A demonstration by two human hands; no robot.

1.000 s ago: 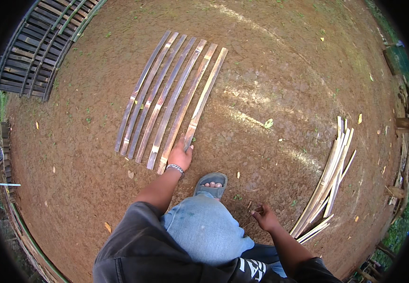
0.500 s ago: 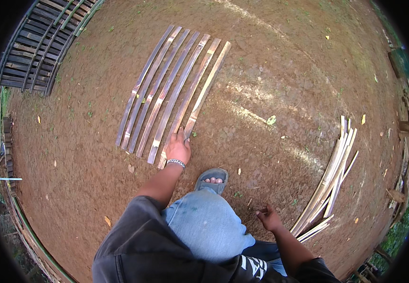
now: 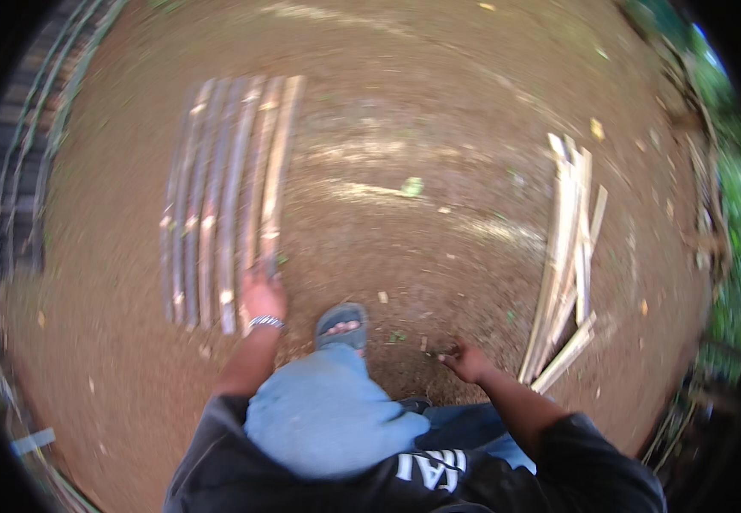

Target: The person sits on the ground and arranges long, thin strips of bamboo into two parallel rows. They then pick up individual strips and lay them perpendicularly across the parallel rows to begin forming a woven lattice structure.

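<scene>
Several split bamboo slats lie side by side in a row on the bare brown earth. My left hand, with a bracelet on its wrist, rests on the near end of the rightmost slat; its grip is blurred. My right hand hangs low over the dirt with fingers curled loosely, holding nothing I can see. It is a short way left of a loose pile of bamboo slats. My knee in blue jeans and my foot in a grey sandal sit between the hands.
A dark slatted bamboo panel lies at the far left. Green plants and sticks edge the ground on the right. Dry leaves and chips dot the earth.
The view has swung, so the row of slats now looks nearly upright and the picture is blurred. My left hand stays at the rightmost slat's near end. My right hand has barely moved.
</scene>
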